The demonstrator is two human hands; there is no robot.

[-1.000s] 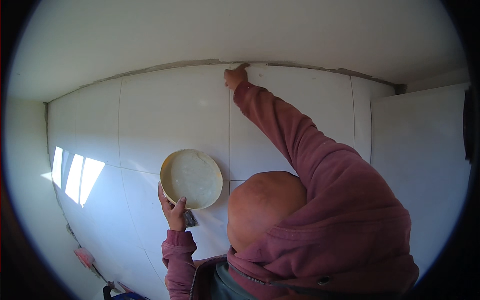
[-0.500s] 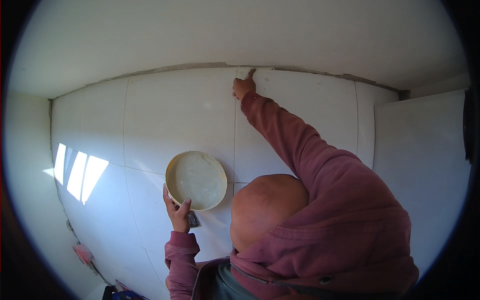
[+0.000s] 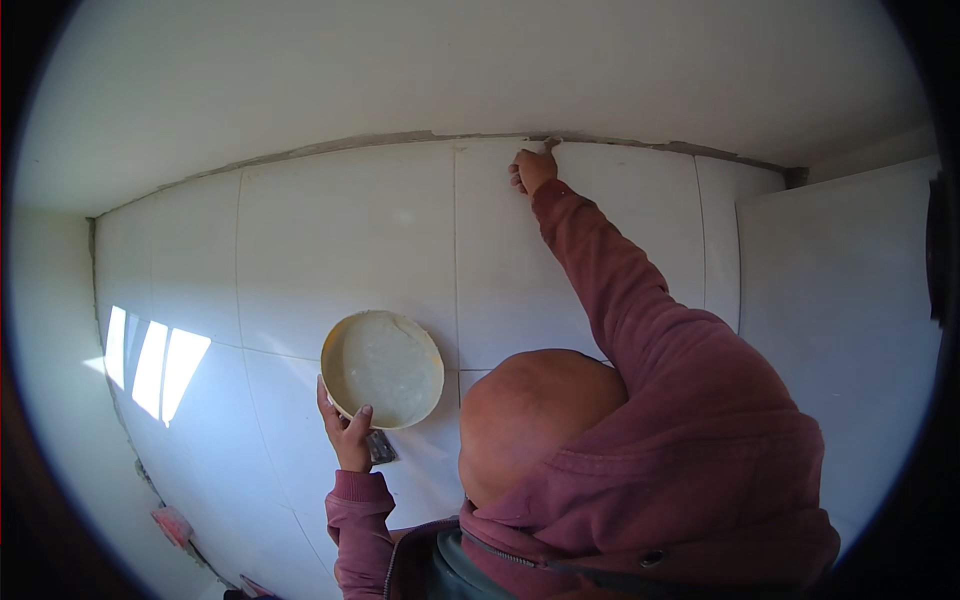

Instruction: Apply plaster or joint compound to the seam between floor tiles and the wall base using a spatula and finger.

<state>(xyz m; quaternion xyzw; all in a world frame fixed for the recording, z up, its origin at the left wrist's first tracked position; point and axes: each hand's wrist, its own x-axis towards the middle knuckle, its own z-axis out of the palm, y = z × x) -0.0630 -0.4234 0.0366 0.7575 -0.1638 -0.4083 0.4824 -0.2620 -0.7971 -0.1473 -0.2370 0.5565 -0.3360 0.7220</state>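
Held a shallow round cream-coloured bowl (image 3: 334, 376) in the left hand (image 3: 350, 428), fingers clamped on the wall, thumb at the near rim and the rest along the left side. Had pale, wet-looking paste (image 3: 394, 370) in the bowl, just beyond the left thumb. Held the right hand (image 3: 536, 170) well above and to the right, one digit stretched to the rough grey strip (image 3: 370, 143) between the large white wall panels (image 3: 345, 250) and the smooth pale ceiling (image 3: 500, 60), the other fingers curled below. Appeared to touch the strip at that tip; could not tell of anything pinched there. Had a small dark rectangular fitting (image 3: 381, 447) just right of the left wrist.

Seemed best to press the stretched digit evenly along the strip, with little paste at a time, and to spare the panel face just below the curled fingers. Called also, by judgement, for a firm left grip and a bowl level enough to stop spilling past the thumb.
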